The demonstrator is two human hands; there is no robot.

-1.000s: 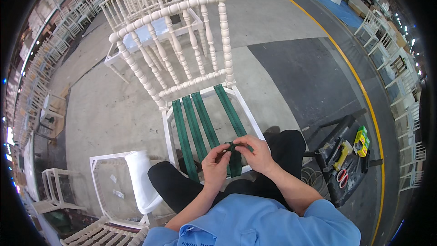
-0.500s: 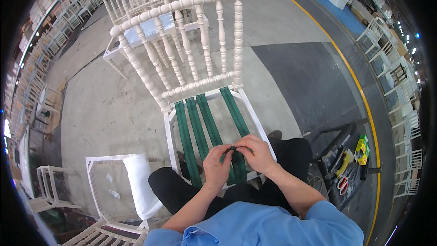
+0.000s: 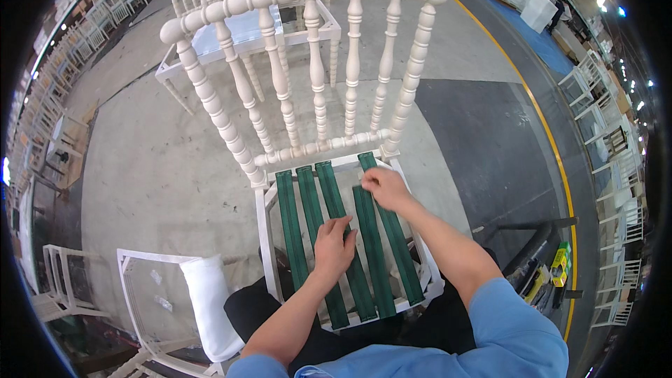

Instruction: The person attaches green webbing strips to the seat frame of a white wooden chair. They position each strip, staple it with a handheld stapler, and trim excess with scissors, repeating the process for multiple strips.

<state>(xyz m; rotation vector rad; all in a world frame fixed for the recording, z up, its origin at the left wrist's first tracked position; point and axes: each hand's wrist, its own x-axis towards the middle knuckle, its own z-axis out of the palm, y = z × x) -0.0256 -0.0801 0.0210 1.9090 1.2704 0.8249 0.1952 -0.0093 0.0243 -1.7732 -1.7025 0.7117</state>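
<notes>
A white chair with a turned-spindle back stands before me, its seat frame open underneath. Several green webbing straps run from the back rail to the front rail. One green webbing strap stops short of the back rail, its far end at the fingers of my right hand, which are pinched together there. My left hand hovers over the middle straps, thumb and index finger apart, holding nothing that I can see.
Behind stands another white chair. At the left lies a white chair frame with a white roll on it. To the right is a dark stand with a yellow-green box. Rows of chairs line both sides.
My hands, together at a folded strap end before, are now apart. The right has moved toward the chair back, with the strap extended; the left has opened. The view has shifted closer to the chair.
</notes>
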